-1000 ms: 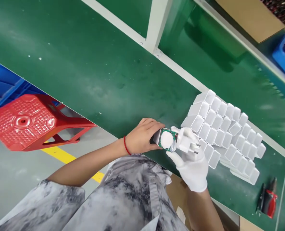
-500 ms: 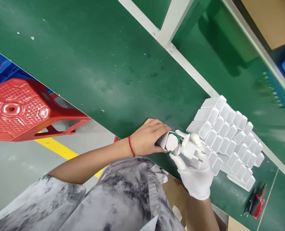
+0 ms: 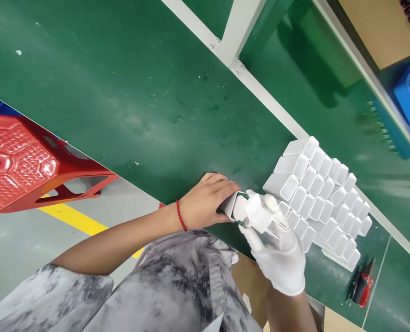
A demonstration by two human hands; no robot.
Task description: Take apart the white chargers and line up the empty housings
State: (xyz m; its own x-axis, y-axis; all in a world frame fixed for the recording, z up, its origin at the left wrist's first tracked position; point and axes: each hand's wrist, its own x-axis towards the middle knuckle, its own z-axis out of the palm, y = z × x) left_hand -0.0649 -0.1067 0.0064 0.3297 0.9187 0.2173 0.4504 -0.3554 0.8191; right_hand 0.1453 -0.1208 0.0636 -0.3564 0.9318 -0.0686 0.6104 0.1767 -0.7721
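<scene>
My left hand (image 3: 213, 198), bare with a red cord at the wrist, is wrapped round a white plastic housing (image 3: 229, 206). A green circuit board (image 3: 242, 195) with a pale round-edged part on it shows at the housing's open end. In its white glove, my right hand (image 3: 277, 251) grips the white plug cap (image 3: 259, 213) of a power adapter, thumb and fingers on either side. Two metal prongs stick out of the cap toward the right palm. How deep the board sits in the housing is hidden.
Stacked white housings (image 3: 308, 191) fill the table right of my hands. Red-handled pliers (image 3: 363, 286) lie near the front edge. A pale metal frame bar (image 3: 267, 99) crosses the green table (image 3: 121, 92). A red stool (image 3: 21, 161) stands at left; a blue bin (image 3: 407, 94) is far right.
The plug cap has turned and sits closer to the housing, and less of the circuit board shows. Both hands keep their hold. The whole view has shifted slightly.
</scene>
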